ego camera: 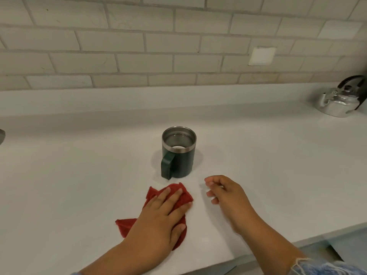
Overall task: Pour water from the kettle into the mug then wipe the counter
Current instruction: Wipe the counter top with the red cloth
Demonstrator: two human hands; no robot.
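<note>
A dark green mug (181,161) with a steel rim stands upright mid-counter, handle toward me, with water inside. A crumpled red cloth (183,195) lies on the white counter (79,165) just in front of the mug. My left hand (158,219) presses flat on the cloth, fingers spread over it. My right hand (224,192) hovers right of the cloth, fingers loosely curled, holding nothing. A metal kettle (337,102) with a black handle sits at the far right by the wall.
A tiled backsplash with a white outlet plate (261,56) runs behind the counter. The counter's front edge (258,259) is at the lower right. A grey object (2,135) peeks in at the left edge.
</note>
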